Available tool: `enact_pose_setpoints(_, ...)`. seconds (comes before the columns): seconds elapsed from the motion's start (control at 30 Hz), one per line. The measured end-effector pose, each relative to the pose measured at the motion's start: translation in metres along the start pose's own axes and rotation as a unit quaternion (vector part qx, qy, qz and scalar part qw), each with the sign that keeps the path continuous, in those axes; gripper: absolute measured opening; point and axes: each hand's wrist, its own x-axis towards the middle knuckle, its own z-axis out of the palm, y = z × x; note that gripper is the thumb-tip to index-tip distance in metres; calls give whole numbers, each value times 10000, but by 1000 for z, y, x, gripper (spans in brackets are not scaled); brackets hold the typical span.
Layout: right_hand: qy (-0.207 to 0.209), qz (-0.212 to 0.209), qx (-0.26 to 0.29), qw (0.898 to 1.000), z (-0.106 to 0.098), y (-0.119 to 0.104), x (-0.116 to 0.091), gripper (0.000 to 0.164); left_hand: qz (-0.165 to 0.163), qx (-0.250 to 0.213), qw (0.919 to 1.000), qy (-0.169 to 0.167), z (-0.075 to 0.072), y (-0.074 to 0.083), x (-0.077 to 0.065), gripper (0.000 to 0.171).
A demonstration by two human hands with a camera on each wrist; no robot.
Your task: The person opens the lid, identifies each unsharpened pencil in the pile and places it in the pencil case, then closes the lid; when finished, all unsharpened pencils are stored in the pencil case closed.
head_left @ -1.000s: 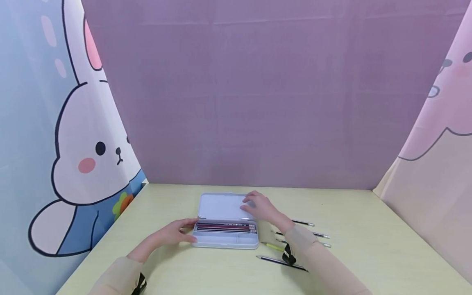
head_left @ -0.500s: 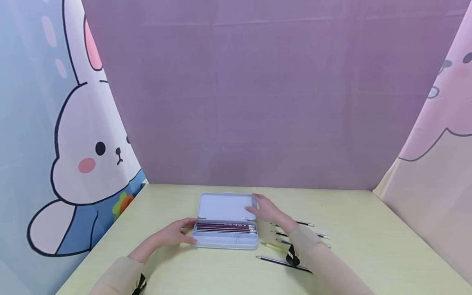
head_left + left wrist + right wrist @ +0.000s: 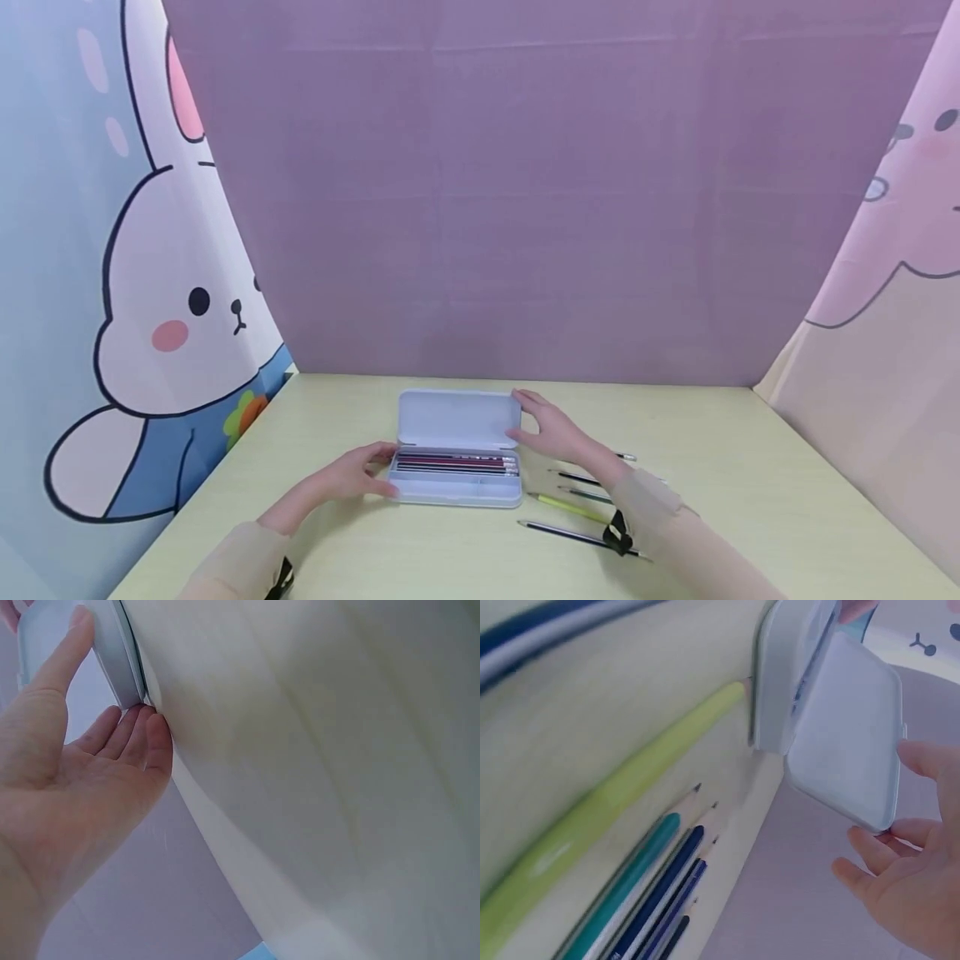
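A pale pencil case (image 3: 429, 490) lies opened on the table, its lid (image 3: 457, 419) hinged back at the far side. Several dark and red-striped pencils (image 3: 453, 465) fill its rear compartment. My left hand (image 3: 348, 475) grips the case's left end, thumb at the front corner and fingers at the back one; the left wrist view shows those fingers (image 3: 124, 735) curled by the end wall. At the lid's right edge, my right hand (image 3: 553, 432) holds the lid between thumb and fingers. In the right wrist view the lid (image 3: 847, 727) slants away from the case.
Right of the case lie several loose pencils: a yellow-green one (image 3: 567, 507), a dark striped one (image 3: 558, 531) nearer the front, a green one (image 3: 588, 495) and dark ones (image 3: 577, 477) partly under my right forearm. A purple curtain (image 3: 480, 208) hangs behind the table.
My right hand has moved right, from over the lid's inside to its right edge, and now holds it. The lid looks slightly raised. My left hand stays on the case.
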Motion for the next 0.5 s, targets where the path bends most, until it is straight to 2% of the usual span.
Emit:
enact_pose_setpoints(0.13, 55, -268, 220, 9994, -5, -4, -5, 64, -187, -185, 9996, 82, 0, -3, 1, 89)
enact_pose_setpoints(0.23, 96, -429, 442, 9981, -7, -6, -9, 54, -242, -285, 9992, 109, 0, -4, 2, 98)
enact_pose_setpoints(0.33, -40, -340, 730, 9967, -7, -8, -13, 41, -218, -296, 9993, 83, 0, -3, 1, 101)
enact_pose_setpoints(0.5, -475, -80, 1033, 9935, 0, -9, -22, 39, -36, -239, 9997, -64, 0, -1, -1, 101)
